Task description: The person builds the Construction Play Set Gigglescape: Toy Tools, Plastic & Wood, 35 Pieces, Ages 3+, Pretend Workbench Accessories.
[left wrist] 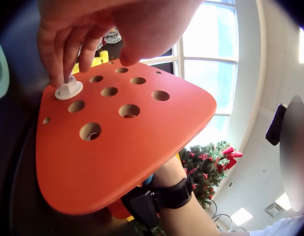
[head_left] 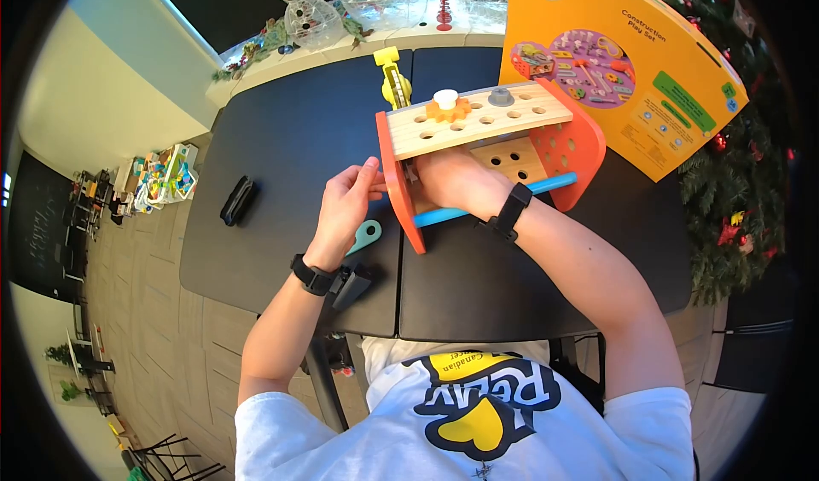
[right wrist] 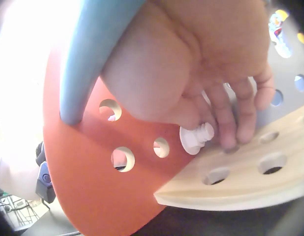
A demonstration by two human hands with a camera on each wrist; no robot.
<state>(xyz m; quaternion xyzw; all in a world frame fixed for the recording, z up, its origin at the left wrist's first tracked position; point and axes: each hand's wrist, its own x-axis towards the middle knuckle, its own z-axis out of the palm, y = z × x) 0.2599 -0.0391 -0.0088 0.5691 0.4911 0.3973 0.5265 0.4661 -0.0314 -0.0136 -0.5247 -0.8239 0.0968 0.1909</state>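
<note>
A toy wooden workbench [head_left: 478, 114] with red-orange side panels stands tilted on the dark table. My left hand [head_left: 345, 195] is outside its left side panel [left wrist: 142, 152]; fingertips touch the head of a white bolt [left wrist: 69, 88], with the thumb held apart from it. My right hand [head_left: 456, 178] reaches under the perforated top, over the blue bar [head_left: 444, 216]. Inside, the right thumb and forefinger pinch at the white bolt's threaded end [right wrist: 197, 137], close to the panel; part of their grip is hidden. A white bolt with an orange gear [head_left: 446, 106] and a grey nut [head_left: 501, 96] sit on top.
A teal toy wrench [head_left: 367, 236] lies by my left wrist. Farther left is a black case [head_left: 239, 200]. A yellow toy tool [head_left: 393, 80] is behind the workbench. The large orange box [head_left: 614, 72] stands at the back right, beside a Christmas tree [head_left: 734, 182].
</note>
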